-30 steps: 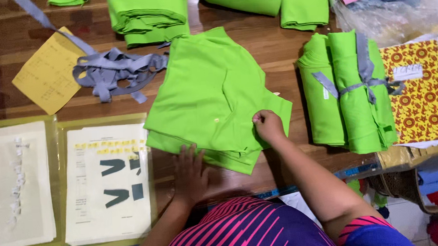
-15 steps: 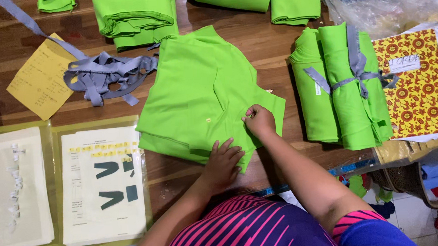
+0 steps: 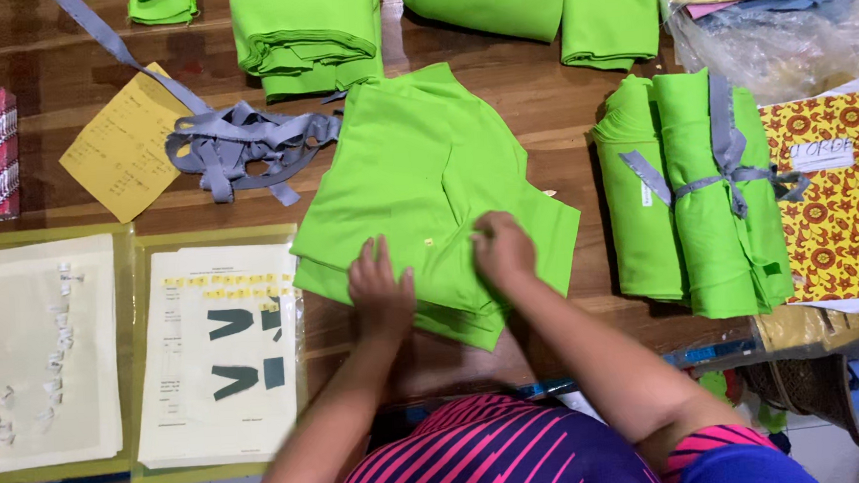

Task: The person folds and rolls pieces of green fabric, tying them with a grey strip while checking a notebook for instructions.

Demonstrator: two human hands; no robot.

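Note:
A stack of cut bright green fabric pieces (image 3: 416, 164) lies in the middle of the wooden table (image 3: 39, 86). My left hand (image 3: 381, 291) rests flat on its near edge with the fingers spread. My right hand (image 3: 502, 250) sits just to the right on the same stack, fingers curled and pinching the top layer of fabric. A small pale tag (image 3: 429, 242) sits on the fabric between the two hands.
A tied bundle of green fabric (image 3: 702, 198) lies at right beside a yellow patterned cloth (image 3: 839, 210). Grey fabric strips (image 3: 238, 144) and a yellow paper (image 3: 121, 145) lie at left. Two plastic-sleeved sheets (image 3: 220, 350) lie at front left. More green stacks (image 3: 306, 32) line the far edge.
My left hand has slid up onto the stack's near edge and spread flat. My right hand has shifted left along the top layer toward it.

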